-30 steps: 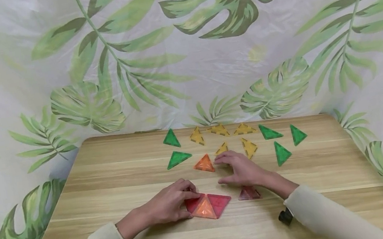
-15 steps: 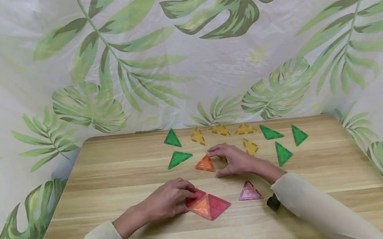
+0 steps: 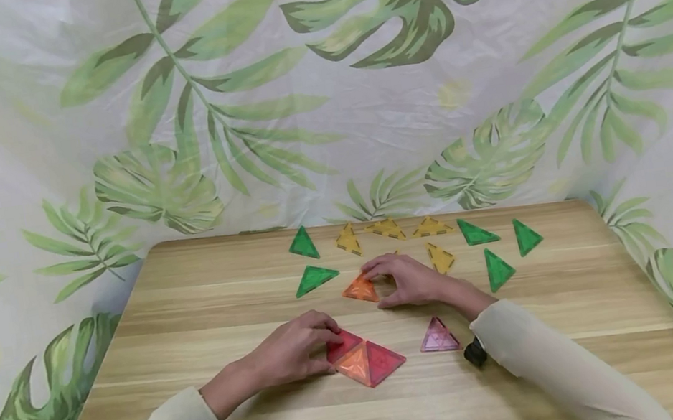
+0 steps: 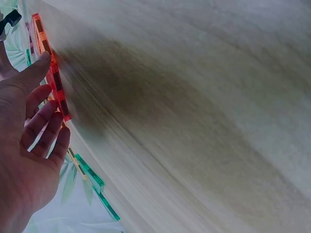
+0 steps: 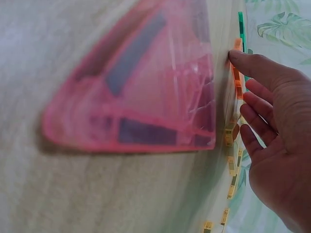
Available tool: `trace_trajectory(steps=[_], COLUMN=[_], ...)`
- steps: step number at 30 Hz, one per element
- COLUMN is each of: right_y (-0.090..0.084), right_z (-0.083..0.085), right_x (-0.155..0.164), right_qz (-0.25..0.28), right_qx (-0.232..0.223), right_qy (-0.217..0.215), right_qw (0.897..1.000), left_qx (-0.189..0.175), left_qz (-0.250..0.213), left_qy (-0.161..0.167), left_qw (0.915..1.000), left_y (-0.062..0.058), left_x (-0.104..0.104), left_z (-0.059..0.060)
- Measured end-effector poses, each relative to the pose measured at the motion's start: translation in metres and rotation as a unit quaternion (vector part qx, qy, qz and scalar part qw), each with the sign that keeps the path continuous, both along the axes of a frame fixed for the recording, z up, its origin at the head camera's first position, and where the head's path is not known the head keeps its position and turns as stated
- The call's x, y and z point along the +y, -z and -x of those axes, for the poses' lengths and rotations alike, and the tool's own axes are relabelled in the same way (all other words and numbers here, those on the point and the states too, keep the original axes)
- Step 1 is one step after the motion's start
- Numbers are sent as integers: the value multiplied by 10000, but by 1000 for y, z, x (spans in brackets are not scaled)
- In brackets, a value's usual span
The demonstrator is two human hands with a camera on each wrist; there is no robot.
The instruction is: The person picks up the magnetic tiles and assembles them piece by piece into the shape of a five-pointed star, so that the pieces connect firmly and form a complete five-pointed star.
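Basically, left hand (image 3: 295,350) is bent round the outer edge of the upper red tile (image 3: 344,341): fingertips at its top, thumb at its lower corner, so a light pinch. That tile is flat on the table (image 3: 196,318), edge to edge with an orange tile (image 3: 354,365), which also meets the lower red tile (image 3: 384,362). All triangles, translucent, plastic-looking, faceted inside.

Right hand (image 3: 415,279) is part-open, fingers and thumb bracketing the right side of a loose orange tile (image 3: 358,290). Contact, yes; can't tell if it's actually gripped.

Just nearer the person, pink tile (image 3: 438,335), flat and alone. From the right wrist it's huge and blurry, top cut off, dark bars along its border.

Farther back: five green tiles (image 3: 500,269) and yellow tiles (image 3: 440,258) with dark edge bars; one yellow is mostly hidden behind the right hand. Tabletop is wood-grain, leaf-print cloth (image 3: 376,124) behind, creased. Wrist views catch the far tiles edge-on, shapes hard to read.
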State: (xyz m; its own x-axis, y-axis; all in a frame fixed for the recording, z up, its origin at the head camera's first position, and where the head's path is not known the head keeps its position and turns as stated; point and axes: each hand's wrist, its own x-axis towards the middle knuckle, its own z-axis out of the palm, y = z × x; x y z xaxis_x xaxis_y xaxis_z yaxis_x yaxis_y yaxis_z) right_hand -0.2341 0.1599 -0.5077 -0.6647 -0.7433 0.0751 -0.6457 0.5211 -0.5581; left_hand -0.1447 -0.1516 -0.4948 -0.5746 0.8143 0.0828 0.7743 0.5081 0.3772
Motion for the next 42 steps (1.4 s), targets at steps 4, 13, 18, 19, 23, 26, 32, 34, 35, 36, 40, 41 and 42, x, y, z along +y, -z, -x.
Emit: trace_trajectory(steps=[4, 13, 18, 19, 23, 26, 32, 34, 35, 36, 40, 41, 42], right_y=[0, 1, 3, 3, 4, 5, 6, 6, 5, 5, 5, 4, 4], right_z=[1, 4, 4, 4, 2, 0, -6, -8, -8, -9, -12, -13, -15], right_x=[0, -2, -5, -6, -7, -8, -7, -7, -7, -7, -7, -7, -8], right_qz=[-93, -188, -157, -147, -182, -167, -104, -96, -93, -90, -41, 0, 42], right_qx=[6, 33, 159, 179, 279, 374, 497, 520, 513, 500, 471, 443, 434], right_qy=[-34, 8, 86, 118, 232, 268, 333, 353, 359, 366, 442, 462, 480], right_qw=[10000, 9998, 9997, 9997, 9992, 9988, 9982, 9980, 9980, 9980, 9979, 9979, 9979], left_qx=[148, 355, 149, 107, -30, -18, 58, 42, 30, 24, -28, -29, -28], left_qz=[33, 204, 162, 144, 107, 114, 87, 85, 90, 90, 64, 55, 40], left_qy=[-22, 36, 75, 82, 85, 61, 4, -21, -31, -32, -3, 8, 22], left_qw=[9999, 9992, 9997, 9998, 9999, 9999, 9999, 10000, 10000, 10000, 10000, 10000, 10000], left_y=[1, -1, -1, -2, -2, -1, 0, 0, 0, 0, 0, 0, -1], left_x=[2, 3, 1, 1, -1, -2, -5, -5, -6, -6, -7, -7, -8], left_z=[1, 6, 10, 10, 11, 11, 11, 11, 11, 11, 12, 13, 13])
